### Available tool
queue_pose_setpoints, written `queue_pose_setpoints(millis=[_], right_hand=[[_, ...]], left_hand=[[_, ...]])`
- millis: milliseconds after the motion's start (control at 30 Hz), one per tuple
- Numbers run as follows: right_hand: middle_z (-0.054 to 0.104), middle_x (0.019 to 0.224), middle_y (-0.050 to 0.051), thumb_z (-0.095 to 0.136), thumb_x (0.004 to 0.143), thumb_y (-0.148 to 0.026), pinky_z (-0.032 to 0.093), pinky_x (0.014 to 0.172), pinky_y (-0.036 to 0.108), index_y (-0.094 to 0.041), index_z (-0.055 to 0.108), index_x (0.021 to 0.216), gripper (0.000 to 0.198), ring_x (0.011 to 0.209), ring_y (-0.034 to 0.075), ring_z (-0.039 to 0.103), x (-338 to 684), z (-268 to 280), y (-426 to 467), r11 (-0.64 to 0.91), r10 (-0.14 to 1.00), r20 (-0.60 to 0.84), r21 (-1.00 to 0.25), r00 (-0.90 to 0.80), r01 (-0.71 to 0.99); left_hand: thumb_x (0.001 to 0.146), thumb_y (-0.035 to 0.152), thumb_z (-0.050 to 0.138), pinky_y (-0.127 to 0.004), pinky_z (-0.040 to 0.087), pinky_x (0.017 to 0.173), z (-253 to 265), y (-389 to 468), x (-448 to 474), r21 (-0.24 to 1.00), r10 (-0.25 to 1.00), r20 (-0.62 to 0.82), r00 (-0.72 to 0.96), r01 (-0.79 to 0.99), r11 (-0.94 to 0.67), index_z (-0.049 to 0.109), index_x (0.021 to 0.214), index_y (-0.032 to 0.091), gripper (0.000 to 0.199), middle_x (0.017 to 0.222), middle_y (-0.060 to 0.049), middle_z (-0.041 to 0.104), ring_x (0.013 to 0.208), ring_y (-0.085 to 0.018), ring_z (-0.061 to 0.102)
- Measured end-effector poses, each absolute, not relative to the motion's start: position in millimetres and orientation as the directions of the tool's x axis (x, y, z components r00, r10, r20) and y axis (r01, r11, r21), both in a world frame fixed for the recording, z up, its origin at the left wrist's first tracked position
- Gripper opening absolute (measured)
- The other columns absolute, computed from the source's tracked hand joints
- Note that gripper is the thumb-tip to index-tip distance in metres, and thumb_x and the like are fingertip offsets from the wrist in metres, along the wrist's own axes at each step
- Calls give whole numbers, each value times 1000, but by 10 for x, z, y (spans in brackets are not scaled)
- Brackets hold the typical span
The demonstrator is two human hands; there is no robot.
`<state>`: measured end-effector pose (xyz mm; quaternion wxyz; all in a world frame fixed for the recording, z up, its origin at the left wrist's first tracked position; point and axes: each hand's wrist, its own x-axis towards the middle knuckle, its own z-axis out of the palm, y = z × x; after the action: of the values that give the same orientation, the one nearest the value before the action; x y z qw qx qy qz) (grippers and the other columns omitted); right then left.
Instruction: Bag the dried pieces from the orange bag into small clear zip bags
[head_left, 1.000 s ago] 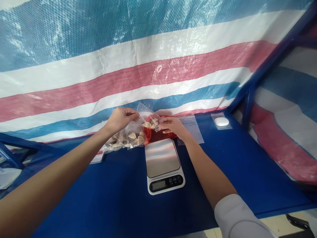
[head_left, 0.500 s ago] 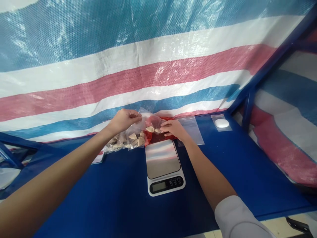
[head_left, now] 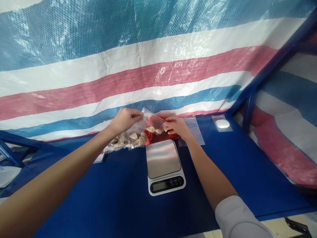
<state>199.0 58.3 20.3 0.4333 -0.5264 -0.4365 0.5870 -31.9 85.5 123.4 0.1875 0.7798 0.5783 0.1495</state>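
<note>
Half a second back and more, the pale pieces [head_left: 150, 129] bunched up between your hands; now they sit lower and strung out, with fewer in sight, and the clear bag [head_left: 154, 121] around them looks fuller of air. That suggests you are shaking the pieces down inside the bag, though from here I cannot tell whether all of them are in it. Your left hand [head_left: 128, 118] has its fingertips pinched together on the bag's upper left corner. Your right hand [head_left: 178, 127] meets its right edge with fingers a little apart; whether it grips there, I cannot tell. The bag hangs just beyond the scale's far edge.

Nearest you, past your white sleeve [head_left: 241, 215], is a strip of pale floor [head_left: 215, 234] at the lower right, with a dark object [head_left: 297, 226] by it. Next comes the blue tabletop [head_left: 119, 195] with the scale [head_left: 165, 167], its display facing you. A flat case [head_left: 99, 157] lies left. Farther, bags of pieces [head_left: 137, 140] lie left of a red bag [head_left: 148, 138], with a flat clear bag [head_left: 194, 130] to the right and a white oval object [head_left: 222, 124] farther right. Behind all that, a blue frame [head_left: 250, 94] and a striped sheet [head_left: 153, 49] close you in.
</note>
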Motion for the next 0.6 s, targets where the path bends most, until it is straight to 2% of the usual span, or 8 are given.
queue_pose_setpoints(millis=[133,400,600], right_hand=[[74,74,5,77,78,-29,60,61,22,-16,71,82,15,69,14,69,1986,169,560,-227,969,-218,-972,-119,-64],[73,72,5,82,74,-32,59,57,23,-16,72,84,21,63,14,66,2063,109,621,-214,975,-208,-973,-71,-89],[73,70,5,78,75,-27,56,56,21,-15,72,79,15,63,13,67,2057,84,624,-205,974,-181,-959,-136,-197]], left_hand=[[81,40,61,-29,51,77,1194,863,-269,466,953,26,302,840,-279,78,88,24,24,87,-2,78,83,-22,70],[83,44,60,-28,51,75,1150,916,-269,466,945,148,292,822,-327,77,87,23,27,85,-2,77,80,-22,70],[83,44,61,-28,49,74,1087,901,-240,440,941,193,280,832,-338,76,85,22,27,87,-2,78,79,-21,68]])
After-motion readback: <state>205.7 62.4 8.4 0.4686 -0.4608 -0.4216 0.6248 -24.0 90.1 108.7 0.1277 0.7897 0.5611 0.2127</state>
